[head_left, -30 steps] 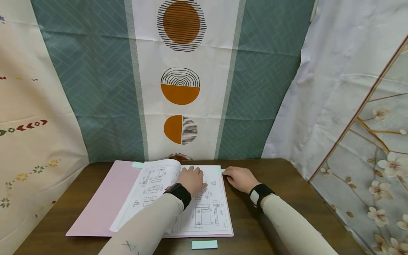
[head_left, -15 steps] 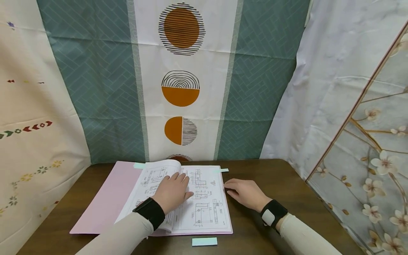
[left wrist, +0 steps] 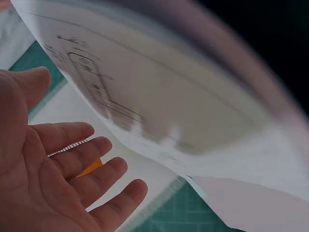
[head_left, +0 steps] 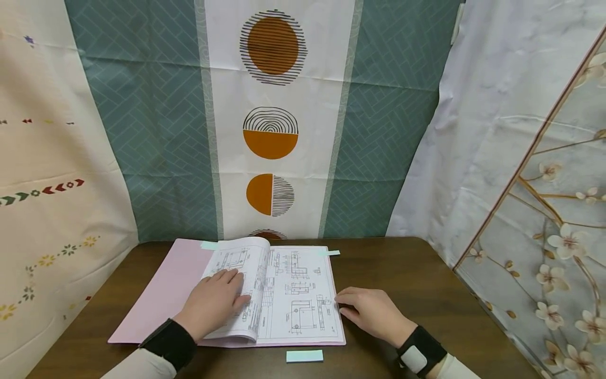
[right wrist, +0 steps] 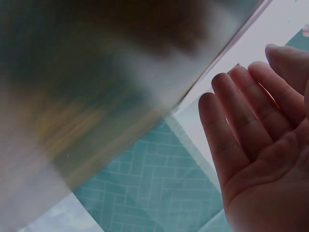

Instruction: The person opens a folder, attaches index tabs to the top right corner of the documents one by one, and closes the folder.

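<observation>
An open booklet of line-drawn technical diagrams lies in a pink folder on the table. Over its curved left-hand page spreads my left hand, fingers extended and holding nothing. The left wrist view shows that palm beside the bowed page. At the right edge of the booklet rests my right hand, its fingertips by the page border; whether they touch it is unclear. Its fingers look relaxed and nearly straight in the right wrist view. Pale green sticky tabs mark the upper left and upper right.
A pale green sticky-note strip lies in front of the booklet on the brown wooden table. Patterned curtains hang behind the table, and floral cloth borders its right side.
My left hand has slid left from the right-hand page onto the left-hand one. My right hand has let go of the upper right tab and moved down along the booklet's edge.
</observation>
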A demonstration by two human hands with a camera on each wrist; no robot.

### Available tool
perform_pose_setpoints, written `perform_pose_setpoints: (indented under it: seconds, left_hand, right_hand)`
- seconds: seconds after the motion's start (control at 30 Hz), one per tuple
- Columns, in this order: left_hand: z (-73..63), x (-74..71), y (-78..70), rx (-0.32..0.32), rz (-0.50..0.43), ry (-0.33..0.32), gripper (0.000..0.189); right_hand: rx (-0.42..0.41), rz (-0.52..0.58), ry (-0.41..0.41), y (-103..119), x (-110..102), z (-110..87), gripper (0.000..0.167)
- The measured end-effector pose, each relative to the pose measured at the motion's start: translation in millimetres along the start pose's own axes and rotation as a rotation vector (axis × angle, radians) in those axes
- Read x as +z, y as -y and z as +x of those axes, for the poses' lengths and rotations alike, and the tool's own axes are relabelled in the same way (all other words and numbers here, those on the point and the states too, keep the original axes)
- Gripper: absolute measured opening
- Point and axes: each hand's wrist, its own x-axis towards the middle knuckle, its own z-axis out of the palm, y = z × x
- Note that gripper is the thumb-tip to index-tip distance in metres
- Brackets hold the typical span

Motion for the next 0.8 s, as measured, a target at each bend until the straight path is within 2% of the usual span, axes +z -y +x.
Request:
perform_pose_setpoints:
  seconds: [0.17,0.43,0.67,0.8]
  left_hand:
    - [-16.6,1.8,14.3,-0.026,-0.022,-0.019,0.059]
    - [-39.8,5.7,30.0,-0.090,-0.036,0.028,0.061]
    - [-54.8,4.3,52.8,-0.134,0.010,-0.038,0.060]
    - [-61.0,4.1,68.4,-0.183,0.021,-0.040,0.059]
  right_hand:
    - [-0.002,0.025,0.022,9,-1,-6.4,0.024]
    - [-0.043,0.095,0.055,21,-4,-12.6,0.020]
    - [-0.083,0.100,0.029,22,-4,-18.9,0.019]
    - [-0.091,0.099,0.024,21,-4,-21.5,0.018]
